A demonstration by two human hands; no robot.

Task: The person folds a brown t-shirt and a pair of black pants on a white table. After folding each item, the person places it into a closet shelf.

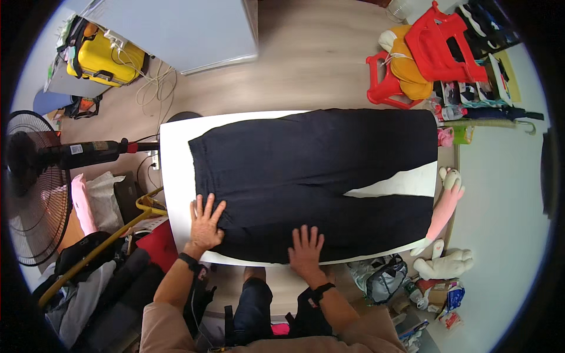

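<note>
A pair of black trousers (282,154) lies spread on a white table (176,176), waistband to the left and legs to the right. White tabletop shows in the gap between the two legs. My left hand (206,225) rests with fingers apart at the near end of the elastic waistband (203,170). On the near leg, close to the table's front edge, my right hand (306,250) is laid palm down with its fingers spread. Neither hand grips the cloth. Each wrist wears a dark band.
A black standing fan (37,176) and a yellow metal rail (97,247) are left of the table. Piled clothes (88,300) lie at the near left. Red plastic chairs (441,48) stand at the far right, plush toys (446,262) beside the right edge. A yellow suitcase (106,57) stands far left.
</note>
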